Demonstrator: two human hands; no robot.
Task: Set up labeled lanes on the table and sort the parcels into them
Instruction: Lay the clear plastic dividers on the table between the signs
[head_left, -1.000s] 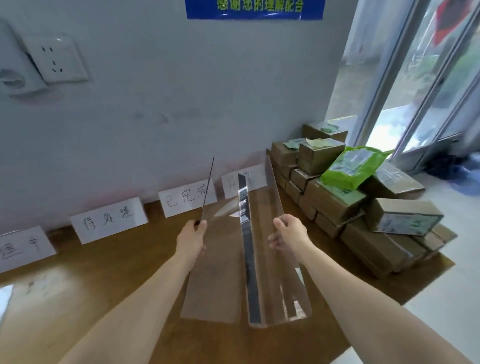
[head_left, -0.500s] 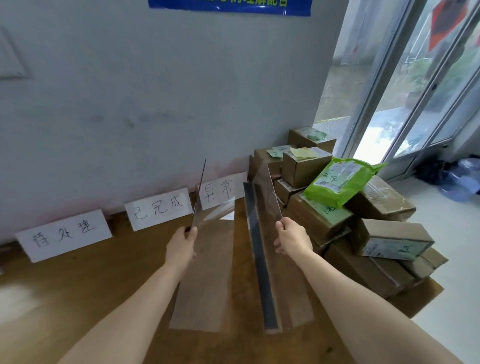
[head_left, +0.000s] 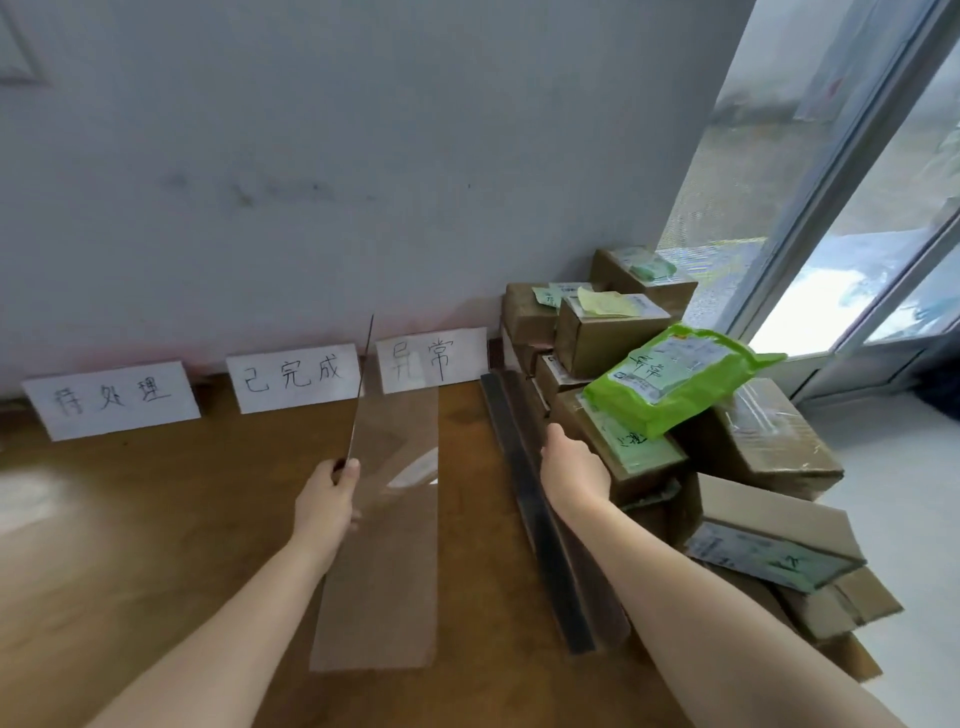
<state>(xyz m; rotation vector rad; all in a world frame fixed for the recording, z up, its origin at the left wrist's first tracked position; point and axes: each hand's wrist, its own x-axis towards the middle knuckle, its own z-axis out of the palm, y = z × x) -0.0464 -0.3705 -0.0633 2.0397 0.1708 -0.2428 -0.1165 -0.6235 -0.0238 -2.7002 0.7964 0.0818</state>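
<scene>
Paper labels read 待处理 (head_left: 111, 400), 已完成 (head_left: 293, 376) and 异常 (head_left: 431, 358). The left hand (head_left: 330, 493) pinches a clear divider (head_left: 384, 571) and the right hand (head_left: 574, 470) grips a second divider (head_left: 540, 525). Both dividers run lengthwise toward the wall (head_left: 363, 156).

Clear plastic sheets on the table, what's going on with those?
A person is setting up sorting lanes. The left hand grips one clear divider, which stands on the table in line with the gap between two of the paper labels. The right hand holds a second divider beside the stacked parcels, which have a green bag on top. No parcel lies in a lane yet.
</scene>
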